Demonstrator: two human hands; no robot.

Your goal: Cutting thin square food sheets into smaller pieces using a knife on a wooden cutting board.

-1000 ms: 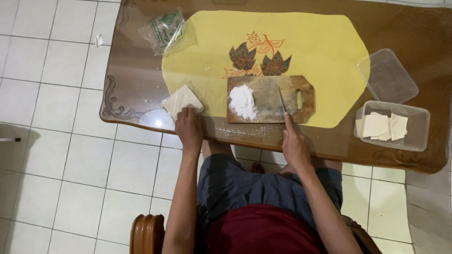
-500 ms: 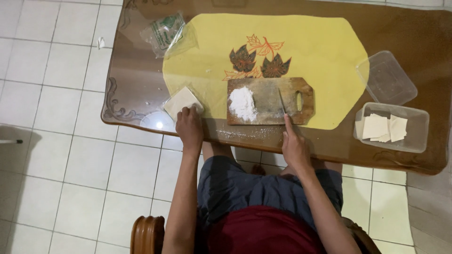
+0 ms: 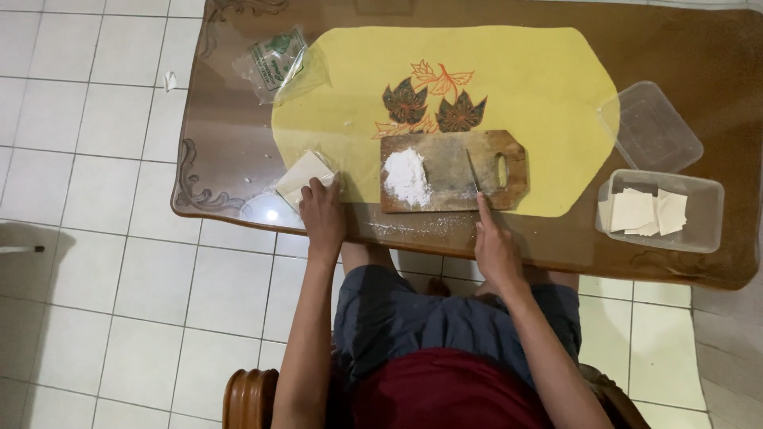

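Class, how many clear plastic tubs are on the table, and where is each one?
2. An empty tub lies at the far right of the table; a nearer tub, also right, holds pale square sheets.

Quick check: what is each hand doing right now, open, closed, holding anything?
Left hand: fingers resting on the stack of pale square sheets; grip unclear.
Right hand: closed on the knife.
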